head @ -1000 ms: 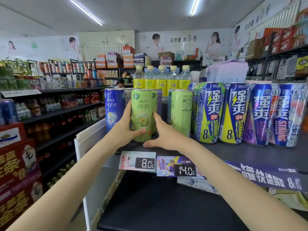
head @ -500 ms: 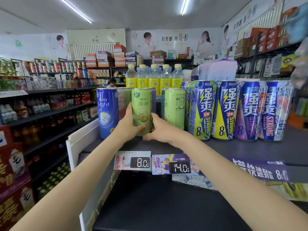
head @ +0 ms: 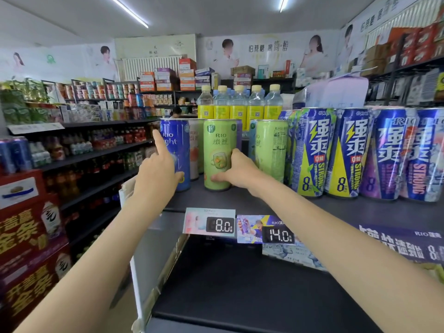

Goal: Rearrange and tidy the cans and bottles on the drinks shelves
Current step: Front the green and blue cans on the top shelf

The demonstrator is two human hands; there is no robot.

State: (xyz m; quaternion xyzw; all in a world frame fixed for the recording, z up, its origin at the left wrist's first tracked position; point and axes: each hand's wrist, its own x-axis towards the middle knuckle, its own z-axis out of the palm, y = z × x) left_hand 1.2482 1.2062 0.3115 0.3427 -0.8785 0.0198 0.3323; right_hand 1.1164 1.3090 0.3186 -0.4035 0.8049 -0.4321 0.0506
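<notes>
A tall green RIO can (head: pixel 217 140) stands upright near the front of the dark top shelf (head: pixel 264 205). My right hand (head: pixel 236 170) grips its lower right side, thumb across the front. My left hand (head: pixel 157 171) has let go and reaches around the blue RIO Light can (head: pixel 177 145) to the left, index finger up along its side, thumb at its base. A pink can (head: pixel 194 150) stands between and behind them. A second green can (head: pixel 270 147) stands just right of my right hand.
Several tall blue and yellow "Strong" cans (head: pixel 341 152) fill the shelf to the right. Yellow-labelled bottles (head: pixel 240 106) stand behind. Price tags 8.0 (head: pixel 209 221) and 14.0 (head: pixel 266 229) hang on the shelf's front edge. An aisle of drink shelves (head: pixel 91 152) runs on the left.
My left hand has left the green can and moved left onto the blue RIO Light can. My right hand stays on the green can, which now stands on the shelf.
</notes>
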